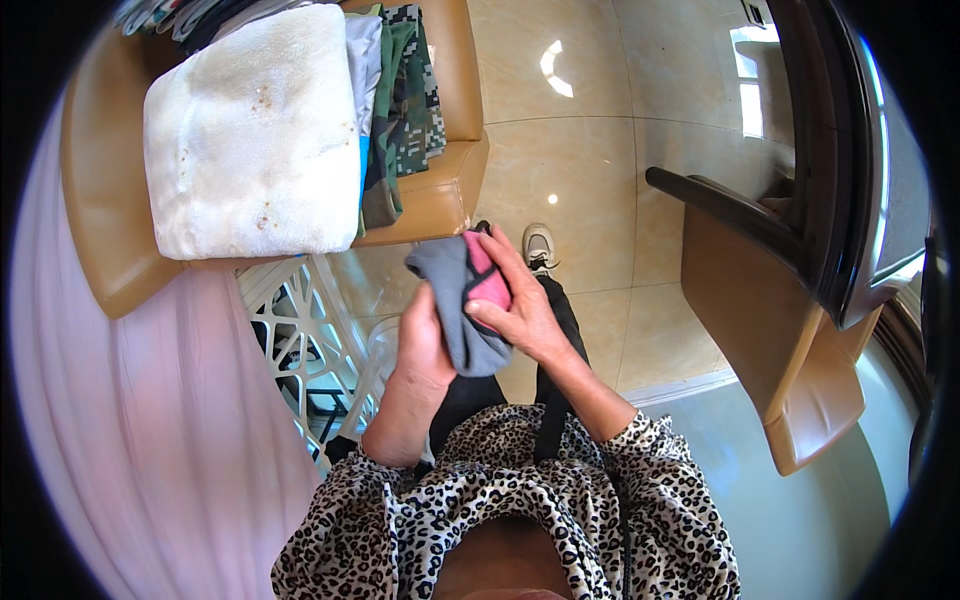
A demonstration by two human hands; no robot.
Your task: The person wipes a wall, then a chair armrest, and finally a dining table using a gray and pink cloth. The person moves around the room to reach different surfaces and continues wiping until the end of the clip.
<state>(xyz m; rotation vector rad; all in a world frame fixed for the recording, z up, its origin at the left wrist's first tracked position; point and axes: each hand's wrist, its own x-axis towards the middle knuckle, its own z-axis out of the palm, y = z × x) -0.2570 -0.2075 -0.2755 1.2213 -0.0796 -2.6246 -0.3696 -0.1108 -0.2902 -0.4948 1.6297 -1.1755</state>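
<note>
In front of my waist I hold a bundle of soft grey fabric together with a pink cloth piece edged in black. My left hand grips the grey fabric from its left side, fingers mostly hidden beneath it. Across the pink cloth lies my right hand, its thumb and fingers pressing on it from the right. Just beyond the bundle is the front corner of a tan padded seat. On that seat rest a folded white towel with brown stains and several folded camouflage garments.
More folded clothes lie at the top left. A pink curtain hangs on the left, beside a white openwork panel. To the right stand a tan chair and a dark glossy table. Shiny beige tiles cover the floor.
</note>
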